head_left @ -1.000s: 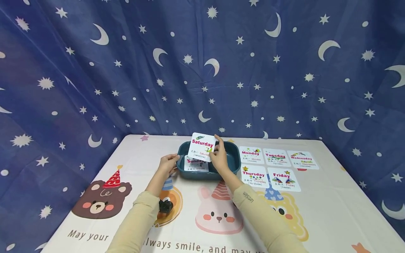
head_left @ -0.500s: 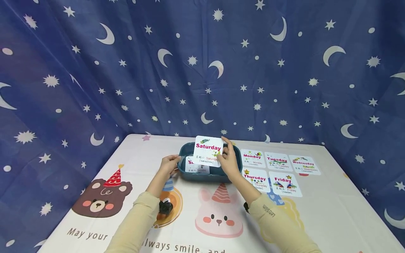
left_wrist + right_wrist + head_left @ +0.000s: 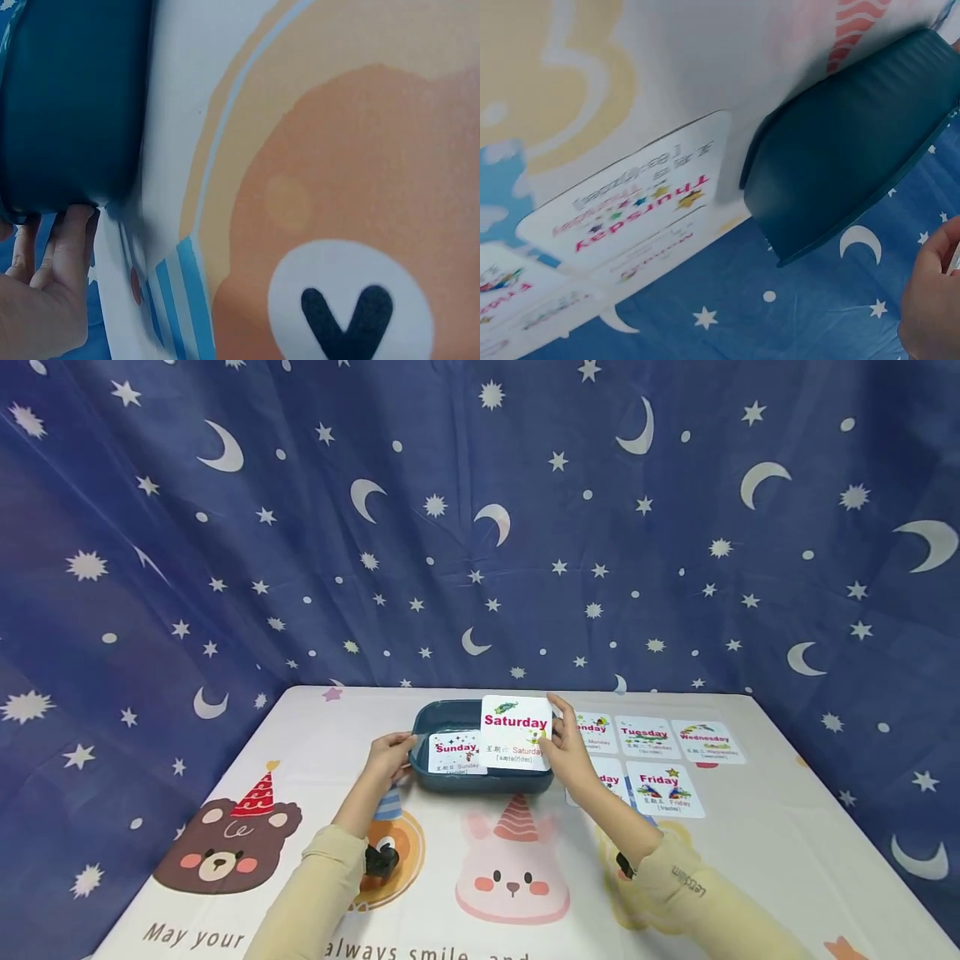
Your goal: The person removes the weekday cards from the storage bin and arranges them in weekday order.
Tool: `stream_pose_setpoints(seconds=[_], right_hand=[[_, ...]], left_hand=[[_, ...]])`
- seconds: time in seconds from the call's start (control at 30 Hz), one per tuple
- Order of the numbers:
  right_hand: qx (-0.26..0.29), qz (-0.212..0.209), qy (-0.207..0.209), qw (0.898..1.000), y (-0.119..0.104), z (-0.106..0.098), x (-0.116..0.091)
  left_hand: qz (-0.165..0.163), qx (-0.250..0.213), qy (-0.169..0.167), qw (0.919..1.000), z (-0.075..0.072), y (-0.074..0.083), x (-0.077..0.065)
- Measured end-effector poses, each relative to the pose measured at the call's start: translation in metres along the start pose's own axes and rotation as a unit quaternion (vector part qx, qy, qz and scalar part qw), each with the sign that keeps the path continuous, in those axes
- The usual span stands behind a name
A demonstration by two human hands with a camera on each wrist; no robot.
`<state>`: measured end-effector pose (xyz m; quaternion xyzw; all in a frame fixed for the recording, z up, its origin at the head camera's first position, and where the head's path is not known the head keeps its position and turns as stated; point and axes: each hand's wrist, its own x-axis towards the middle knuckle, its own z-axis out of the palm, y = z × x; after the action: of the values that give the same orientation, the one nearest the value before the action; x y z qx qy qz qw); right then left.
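Observation:
In the head view a dark teal plastic basin point(image 3: 480, 783) stands at the back of the table. My left hand point(image 3: 388, 758) grips its left end, thumb at the rim; in the left wrist view several fingers point(image 3: 71, 244) press the wall from outside. A white Saturday card point(image 3: 516, 732) is pinched at its right edge by my right hand point(image 3: 568, 756), held face up over the basin's right half. Inside the basin lies a Sunday card point(image 3: 455, 752), partly overlapped by the Saturday card. The right wrist view catches only part of my right hand at its edge.
Right of the basin, word cards lie in two rows: Monday point(image 3: 597, 732), Tuesday point(image 3: 647, 737) and Wednesday point(image 3: 708, 741) behind, Thursday point(image 3: 603, 777) and Friday point(image 3: 666, 789) in front. My right hand and forearm partly cover Monday and Thursday. A starry blue curtain point(image 3: 450, 527) hangs behind the table.
My right hand has carried the Saturday card rightward and a little toward me, uncovering more of the Sunday card. The left hand has stayed at the basin's left end.

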<state>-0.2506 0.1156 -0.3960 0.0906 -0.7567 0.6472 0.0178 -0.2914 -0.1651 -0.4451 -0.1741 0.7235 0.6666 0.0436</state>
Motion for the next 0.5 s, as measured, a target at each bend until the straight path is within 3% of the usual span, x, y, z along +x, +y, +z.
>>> stream_pose_setpoints(seconds=[0.23, 0.5], right_hand=[[-0.015, 0.003, -0.027, 1.000, 0.001, -0.024, -0.013], [-0.048, 0.006, -0.024, 0.999, 0.007, -0.055, -0.031]], left_hand=[[0.008, -0.008, -0.005, 0.9999, 0.000, -0.002, 0.000], [0.001, 0.015, 0.003, 0.9999, -0.003, -0.001, -0.001]])
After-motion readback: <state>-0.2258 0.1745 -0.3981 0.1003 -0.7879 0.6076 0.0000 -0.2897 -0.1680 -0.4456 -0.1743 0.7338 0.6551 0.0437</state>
